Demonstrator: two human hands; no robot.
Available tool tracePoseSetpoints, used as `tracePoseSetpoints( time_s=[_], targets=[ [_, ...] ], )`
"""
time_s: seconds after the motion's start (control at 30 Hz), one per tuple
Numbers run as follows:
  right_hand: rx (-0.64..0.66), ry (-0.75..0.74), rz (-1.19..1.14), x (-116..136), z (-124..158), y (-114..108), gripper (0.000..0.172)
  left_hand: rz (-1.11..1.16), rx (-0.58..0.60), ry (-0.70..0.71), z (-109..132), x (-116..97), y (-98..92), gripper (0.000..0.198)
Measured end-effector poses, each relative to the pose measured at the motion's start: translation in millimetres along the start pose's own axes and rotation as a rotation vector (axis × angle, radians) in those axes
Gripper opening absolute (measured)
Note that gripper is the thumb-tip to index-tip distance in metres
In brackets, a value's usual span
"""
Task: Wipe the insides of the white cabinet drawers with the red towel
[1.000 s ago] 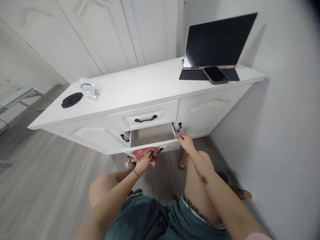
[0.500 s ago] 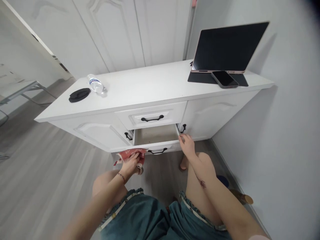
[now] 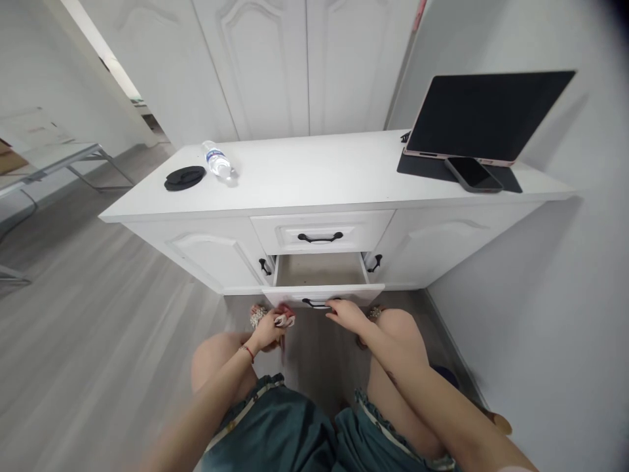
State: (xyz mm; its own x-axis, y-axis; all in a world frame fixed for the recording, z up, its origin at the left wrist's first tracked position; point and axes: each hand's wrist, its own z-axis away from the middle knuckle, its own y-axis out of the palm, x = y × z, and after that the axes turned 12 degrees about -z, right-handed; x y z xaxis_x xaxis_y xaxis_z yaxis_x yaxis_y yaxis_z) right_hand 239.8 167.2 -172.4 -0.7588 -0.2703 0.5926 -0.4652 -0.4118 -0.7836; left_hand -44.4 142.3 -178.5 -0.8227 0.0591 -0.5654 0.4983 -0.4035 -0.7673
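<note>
I am crouched in front of a white sideboard (image 3: 314, 177). Its lower middle drawer (image 3: 322, 293) stands pulled out, and the inside that shows looks bare. My right hand (image 3: 344, 313) rests on the drawer front at the black handle (image 3: 314, 303). My left hand (image 3: 269, 324) is closed on a bunched red and white cloth (image 3: 284, 318), just below the drawer's left corner. The upper drawer (image 3: 320, 231) above it is closed.
On top of the sideboard lie a plastic water bottle (image 3: 217, 161) and a black round lid (image 3: 184, 177) at the left, and a tablet (image 3: 484, 118) propped on its cover with a phone (image 3: 472, 174) at the right. A wall runs close on the right. A metal-legged table (image 3: 54, 157) stands far left.
My right hand slid from the drawer's right corner to its front handle. My left hand drew the cloth down off the drawer front. The view shifted so that the sideboard sits further right.
</note>
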Motion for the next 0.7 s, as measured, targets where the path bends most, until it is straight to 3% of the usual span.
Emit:
tracePoseSetpoints(
  time_s=[0.07,0.13,0.4,0.57,0.7],
  targets=[
    [0.001,0.036,-0.002,0.1,-3.9,1.1,0.028,0.077,0.086,-0.096,-3.6,-4.4,3.2,0.012],
    [-0.012,0.046,-0.013,0.8,-7.4,2.0,0.024,0.107,0.147,-0.14,-6.6,-11.1,6.5,0.015],
    [-0.031,0.117,-0.001,0.6,-26.3,7.0,0.015,0.241,0.256,-0.122,-15.9,-39.2,19.9,0.02],
    [-0.075,0.145,-0.002,-4.4,-39.2,3.1,0.015,0.411,0.278,-0.056,-14.6,-54.6,10.0,0.009],
    [-0.134,0.175,-0.015,-7.3,-55.6,-1.2,0.015,0.645,0.29,-0.008,-10.7,-69.4,-4.8,0.029]
  ],
)
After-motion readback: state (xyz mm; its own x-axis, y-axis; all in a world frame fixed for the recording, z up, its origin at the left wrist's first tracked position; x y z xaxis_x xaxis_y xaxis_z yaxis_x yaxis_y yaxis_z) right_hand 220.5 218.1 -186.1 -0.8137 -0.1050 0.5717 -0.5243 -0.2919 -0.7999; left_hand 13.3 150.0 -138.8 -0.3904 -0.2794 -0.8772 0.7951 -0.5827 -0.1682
